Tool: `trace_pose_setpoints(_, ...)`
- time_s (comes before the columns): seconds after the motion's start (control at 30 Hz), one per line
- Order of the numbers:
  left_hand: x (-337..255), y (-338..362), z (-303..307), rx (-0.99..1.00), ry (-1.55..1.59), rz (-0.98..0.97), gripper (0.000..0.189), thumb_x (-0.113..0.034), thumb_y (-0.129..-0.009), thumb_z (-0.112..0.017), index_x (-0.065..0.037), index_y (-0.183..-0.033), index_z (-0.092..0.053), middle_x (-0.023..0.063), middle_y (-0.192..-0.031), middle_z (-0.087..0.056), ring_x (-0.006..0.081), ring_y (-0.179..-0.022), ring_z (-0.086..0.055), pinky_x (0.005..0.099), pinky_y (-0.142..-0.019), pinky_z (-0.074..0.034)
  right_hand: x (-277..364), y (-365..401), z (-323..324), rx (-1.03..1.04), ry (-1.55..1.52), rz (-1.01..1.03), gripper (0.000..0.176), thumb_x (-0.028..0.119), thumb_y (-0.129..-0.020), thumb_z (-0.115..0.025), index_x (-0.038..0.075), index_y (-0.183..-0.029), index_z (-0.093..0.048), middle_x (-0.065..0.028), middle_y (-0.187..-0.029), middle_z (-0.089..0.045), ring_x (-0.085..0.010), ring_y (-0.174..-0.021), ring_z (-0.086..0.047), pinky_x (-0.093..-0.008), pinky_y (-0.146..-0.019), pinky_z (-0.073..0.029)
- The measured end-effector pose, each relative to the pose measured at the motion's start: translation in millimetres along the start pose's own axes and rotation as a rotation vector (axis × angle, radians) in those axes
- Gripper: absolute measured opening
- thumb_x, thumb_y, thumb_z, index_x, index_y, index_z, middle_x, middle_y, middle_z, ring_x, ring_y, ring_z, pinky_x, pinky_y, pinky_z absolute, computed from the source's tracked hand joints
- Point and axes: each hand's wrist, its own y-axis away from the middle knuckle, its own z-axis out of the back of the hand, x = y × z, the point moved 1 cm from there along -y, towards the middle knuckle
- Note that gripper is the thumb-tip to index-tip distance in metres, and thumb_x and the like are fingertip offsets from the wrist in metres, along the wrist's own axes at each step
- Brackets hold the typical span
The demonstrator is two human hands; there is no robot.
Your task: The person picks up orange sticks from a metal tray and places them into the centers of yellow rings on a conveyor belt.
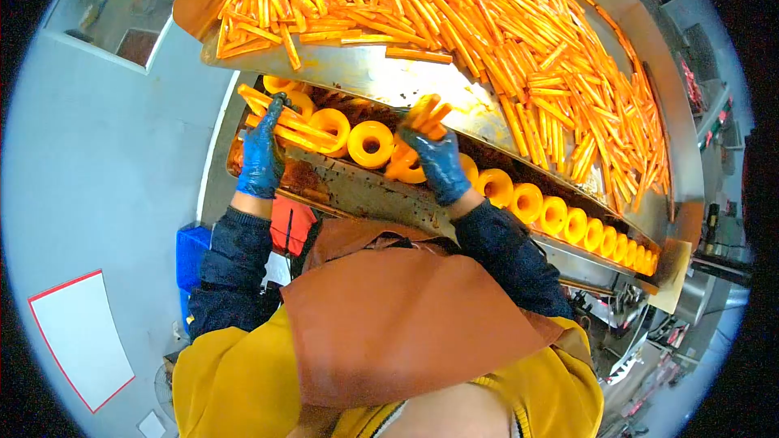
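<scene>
My left hand (261, 162), in a blue glove with dark stains, is closed around a small bundle of glossy orange sticks (302, 131). The bundle lies over the left end of a row of yellow-orange funnel-like rings (371, 126). My right hand (441, 164), gloved the same way, grips several orange sticks (428, 116) that point up and away from me. It is above the middle of the row and partly hides one or two rings. Beyond both hands, a big heap of the same sticks (454, 20) lies on a curved metal tray (369, 66).
The rings run to the right in a metal trough with a stained near ledge (357, 184). A tan piece (672, 280) sits at the trough's right end. At lower left is a blue bin (191, 255). A brown apron (406, 308) covers my front.
</scene>
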Motion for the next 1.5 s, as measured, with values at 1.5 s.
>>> trace_pose_setpoints(1.5,-0.6,-10.7,5.4,-0.160,0.098,-0.021,0.035,-0.018,-0.090,-0.055,-0.002,-0.121,-0.052,0.0071,-0.114,-0.058,0.0195,-0.103,-0.057,0.0324,-0.090,-0.047,55.5,4.9,20.9,0.098,0.417,0.264,0.022,0.010,-0.086,-0.061,0.003,-0.106,-0.064,-0.0127,-0.105,-0.064,-0.0224,-0.092,-0.063,-0.0306,-0.082,-0.049)
